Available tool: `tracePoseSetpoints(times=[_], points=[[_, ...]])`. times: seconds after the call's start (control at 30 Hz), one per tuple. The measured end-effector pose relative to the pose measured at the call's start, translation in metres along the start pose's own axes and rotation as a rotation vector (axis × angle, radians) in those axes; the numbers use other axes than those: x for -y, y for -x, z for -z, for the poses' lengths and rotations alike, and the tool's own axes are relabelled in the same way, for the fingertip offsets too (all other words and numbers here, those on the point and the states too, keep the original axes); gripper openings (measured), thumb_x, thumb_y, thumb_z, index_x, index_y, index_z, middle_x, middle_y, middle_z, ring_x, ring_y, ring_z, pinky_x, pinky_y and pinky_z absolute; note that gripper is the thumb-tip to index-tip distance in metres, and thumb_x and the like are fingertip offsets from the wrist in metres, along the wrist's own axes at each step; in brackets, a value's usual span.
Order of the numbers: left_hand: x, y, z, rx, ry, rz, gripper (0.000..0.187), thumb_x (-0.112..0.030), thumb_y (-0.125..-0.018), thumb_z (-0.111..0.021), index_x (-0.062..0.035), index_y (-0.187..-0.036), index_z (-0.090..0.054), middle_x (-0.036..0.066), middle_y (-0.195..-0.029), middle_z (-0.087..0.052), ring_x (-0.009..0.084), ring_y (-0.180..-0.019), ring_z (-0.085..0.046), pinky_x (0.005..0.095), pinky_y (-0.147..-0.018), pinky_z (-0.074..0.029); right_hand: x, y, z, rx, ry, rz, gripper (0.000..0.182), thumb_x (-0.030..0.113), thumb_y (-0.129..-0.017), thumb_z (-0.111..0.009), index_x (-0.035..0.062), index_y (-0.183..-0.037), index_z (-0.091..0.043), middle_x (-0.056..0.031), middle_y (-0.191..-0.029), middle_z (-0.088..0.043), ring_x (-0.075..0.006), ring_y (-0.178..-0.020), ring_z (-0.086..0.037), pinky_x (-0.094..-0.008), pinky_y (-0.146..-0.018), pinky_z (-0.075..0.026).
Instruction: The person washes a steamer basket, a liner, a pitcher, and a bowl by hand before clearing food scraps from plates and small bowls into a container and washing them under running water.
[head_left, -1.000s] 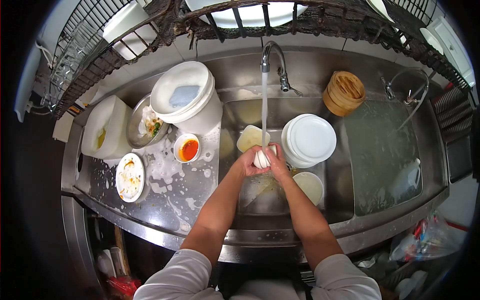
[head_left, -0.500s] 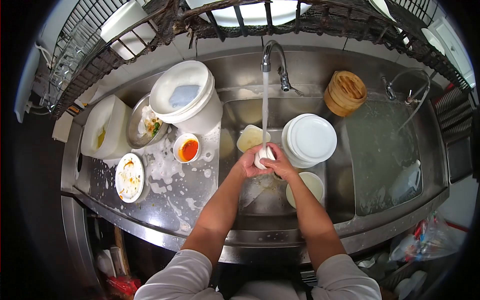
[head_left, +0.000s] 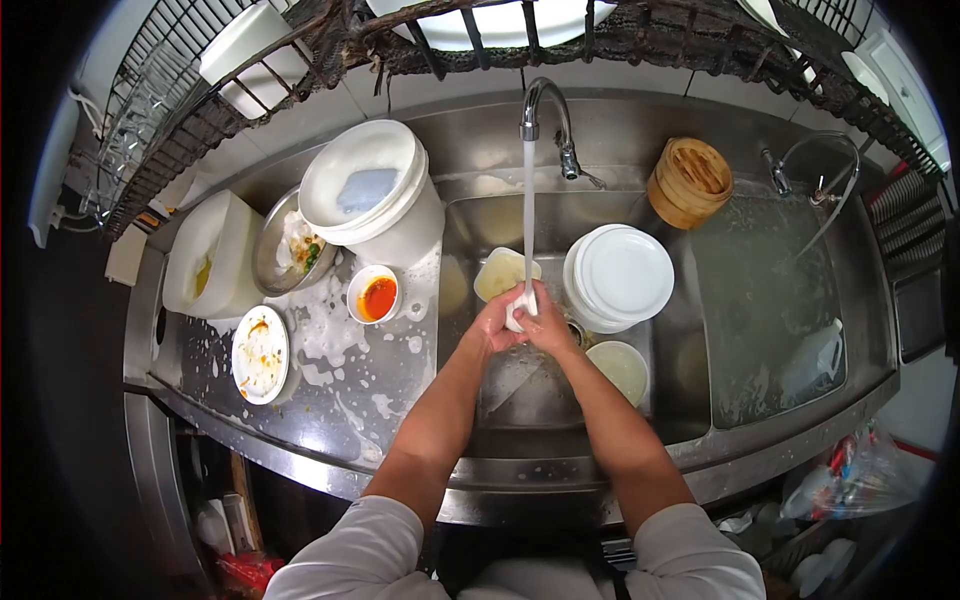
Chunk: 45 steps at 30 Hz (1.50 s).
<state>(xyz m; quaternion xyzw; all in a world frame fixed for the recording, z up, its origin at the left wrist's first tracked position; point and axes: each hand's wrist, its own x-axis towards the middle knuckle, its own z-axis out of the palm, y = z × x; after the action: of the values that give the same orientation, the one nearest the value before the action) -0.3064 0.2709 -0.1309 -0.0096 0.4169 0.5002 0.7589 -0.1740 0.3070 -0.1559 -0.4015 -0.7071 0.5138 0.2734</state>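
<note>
A small white cup [head_left: 517,309] sits under the tap's stream [head_left: 527,220], over the middle sink [head_left: 520,395]. The left hand [head_left: 493,324] and right hand [head_left: 549,322] both close around it, fingers curled, the cup between the palms. Rinsing appears under way. Clean-looking plates [head_left: 620,276] are stacked just right. Still dirty on the counter: a sauce bowl [head_left: 374,295] and a smeared plate [head_left: 259,354].

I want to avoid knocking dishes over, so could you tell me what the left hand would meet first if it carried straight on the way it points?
Probably the stack of white plates, though depth is unclear.
</note>
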Motion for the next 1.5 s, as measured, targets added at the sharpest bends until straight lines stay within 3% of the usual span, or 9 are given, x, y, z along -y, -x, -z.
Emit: tracePoseSetpoints(times=[0.23, 0.33, 0.57, 0.67, 0.9, 1.0, 1.17, 1.3, 1.5], points=[[-0.008, 0.012, -0.002, -0.034, -0.005, 0.055, 0.039, -0.037, -0.089, -0.058, -0.0123, -0.119, -0.056, 0.009, -0.108, -0.063, 0.0233, -0.094, -0.064, 0.0436, -0.078, -0.056, -0.014, 0.000, -0.006, -0.038, -0.735, -0.208, 0.046, 0.027, -0.093, -0.060, 0.0145, -0.133, -0.041, -0.0086, -0.120, -0.054, -0.0187, -0.110, -0.052, -0.0335, -0.093, -0.043], [-0.005, 0.004, 0.005, -0.081, -0.146, 0.088, 0.037, -0.036, -0.089, -0.058, -0.0120, -0.117, -0.056, 0.009, -0.107, -0.063, 0.0231, -0.093, -0.064, 0.0437, -0.077, -0.057, -0.032, -0.001, -0.014, 0.115, -0.288, -0.030, 0.042, 0.023, -0.093, -0.060, 0.0131, -0.130, -0.043, -0.0077, -0.120, -0.052, -0.0165, -0.109, -0.050, -0.0322, -0.092, -0.043], [-0.001, 0.014, -0.002, -0.030, -0.065, 0.084, 0.029, -0.033, -0.090, -0.058, -0.0132, -0.111, -0.060, 0.007, -0.103, -0.065, 0.0219, -0.093, -0.064, 0.0427, -0.078, -0.056, -0.012, 0.008, -0.003, -0.075, -0.833, -0.335, 0.051, 0.037, -0.099, -0.049, 0.0094, -0.140, -0.035, -0.0106, -0.131, -0.047, -0.0182, -0.120, -0.046, -0.0329, -0.098, -0.040], [0.008, -0.008, 0.022, -0.077, -0.136, 0.029, 0.030, -0.035, -0.090, -0.058, -0.0134, -0.111, -0.060, 0.007, -0.102, -0.066, 0.0225, -0.092, -0.065, 0.0442, -0.078, -0.056, -0.030, 0.005, -0.019, 0.096, -0.329, -0.027, 0.050, 0.043, -0.101, -0.039, 0.0114, -0.139, -0.036, -0.0107, -0.132, -0.046, -0.0197, -0.123, -0.043, -0.0344, -0.103, -0.036], [0.001, 0.011, 0.011, -0.097, -0.007, 0.053, 0.031, -0.038, -0.089, -0.059, -0.0141, -0.109, -0.061, 0.006, -0.095, -0.067, 0.0210, -0.085, -0.066, 0.0413, -0.072, -0.058, -0.008, 0.009, -0.013, 0.021, -1.037, -0.190, 0.044, 0.034, -0.099, -0.048, 0.0094, -0.134, -0.041, -0.0080, -0.131, -0.047, -0.0190, -0.122, -0.044, -0.0347, -0.103, -0.035], [0.002, 0.005, 0.013, -0.089, -0.087, 0.078, 0.032, -0.039, -0.088, -0.060, -0.0144, -0.108, -0.061, 0.006, -0.095, -0.067, 0.0205, -0.083, -0.066, 0.0392, -0.069, -0.058, -0.011, 0.011, -0.016, 0.159, -0.588, -0.132, 0.046, 0.036, -0.098, -0.049, 0.0106, -0.136, -0.040, -0.0070, -0.127, -0.050, -0.0188, -0.117, -0.048, -0.0337, -0.099, -0.040], [-0.003, 0.014, -0.002, -0.047, -0.123, 0.096, 0.031, -0.039, -0.087, -0.061, -0.0147, -0.106, -0.062, 0.005, -0.095, -0.067, 0.0194, -0.080, -0.066, 0.0374, -0.067, -0.057, -0.003, 0.009, -0.006, -0.047, -1.023, -0.265, 0.048, 0.042, -0.100, -0.043, 0.0087, -0.134, -0.039, -0.0087, -0.127, -0.049, -0.0180, -0.116, -0.048, -0.0329, -0.099, -0.040], [0.005, 0.003, 0.000, -0.090, -0.139, 0.035, 0.032, -0.039, -0.088, -0.059, -0.0143, -0.108, -0.062, 0.005, -0.097, -0.067, 0.0205, -0.081, -0.066, 0.0383, -0.068, -0.057, -0.019, 0.003, -0.017, 0.039, -0.375, -0.044, 0.045, 0.045, -0.101, -0.035, 0.0103, -0.128, -0.044, -0.0084, -0.126, -0.049, -0.0185, -0.117, -0.047, -0.0346, -0.100, -0.038], [-0.003, 0.009, 0.000, -0.088, -0.087, 0.047, 0.035, -0.040, -0.088, -0.058, -0.0143, -0.111, -0.061, 0.006, -0.099, -0.067, 0.0219, -0.084, -0.067, 0.0383, -0.067, -0.059, 0.003, 0.006, -0.008, -0.129, -1.146, -0.373, 0.052, 0.053, -0.100, -0.031, 0.0097, -0.124, -0.048, -0.0074, -0.118, -0.054, -0.0181, -0.107, -0.053, -0.0350, -0.094, -0.043]])
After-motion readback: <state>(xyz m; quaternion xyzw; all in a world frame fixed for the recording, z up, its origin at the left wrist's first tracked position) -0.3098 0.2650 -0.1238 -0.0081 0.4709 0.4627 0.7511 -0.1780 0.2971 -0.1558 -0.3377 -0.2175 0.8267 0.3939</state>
